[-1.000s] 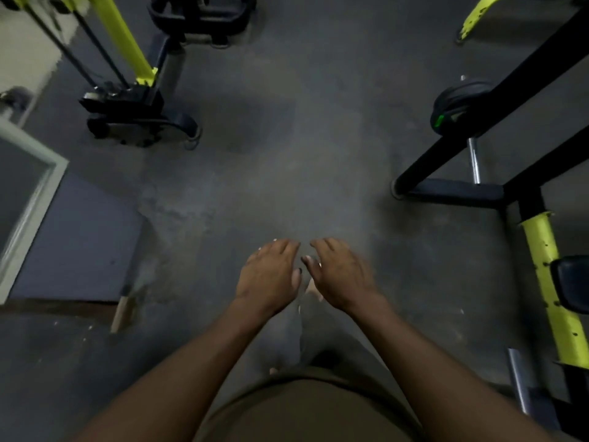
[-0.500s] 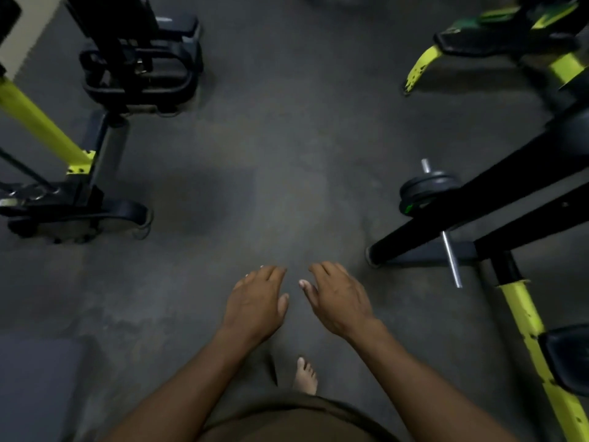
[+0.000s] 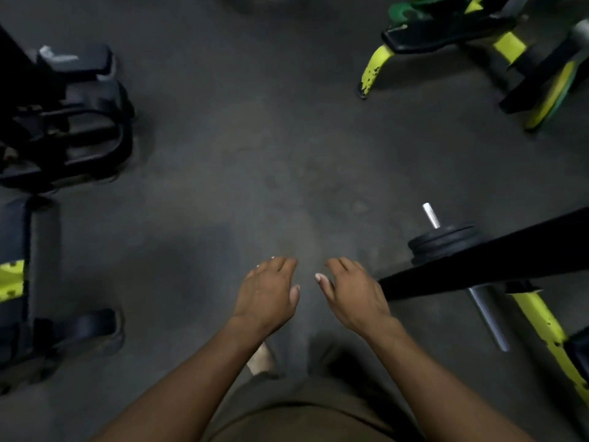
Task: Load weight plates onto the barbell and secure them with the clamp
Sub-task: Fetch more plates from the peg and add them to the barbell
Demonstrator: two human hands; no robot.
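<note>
My left hand (image 3: pixel 267 291) and my right hand (image 3: pixel 352 291) hover palm-down side by side over the dark gym floor, fingers loosely spread, holding nothing. To the right, a steel barbell (image 3: pixel 486 317) runs under a black frame beam (image 3: pixel 497 263). Black weight plates (image 3: pixel 443 242) sit on its far end, with the bare sleeve tip (image 3: pixel 431 215) sticking out beyond them. My right hand is a short way left of the plates. No clamp shows.
A black and yellow bench frame (image 3: pixel 538 327) stands at right. More yellow-legged equipment (image 3: pixel 446 36) with green and yellow plates (image 3: pixel 551 94) fills the top right. Black machines (image 3: pixel 67 122) crowd the left edge. My bare foot (image 3: pixel 259 358) shows below my hands.
The view has swung forward over the floor: the barbell and plates have slid lower and nearer to my right hand. My hands stay empty and have drifted slightly apart.
</note>
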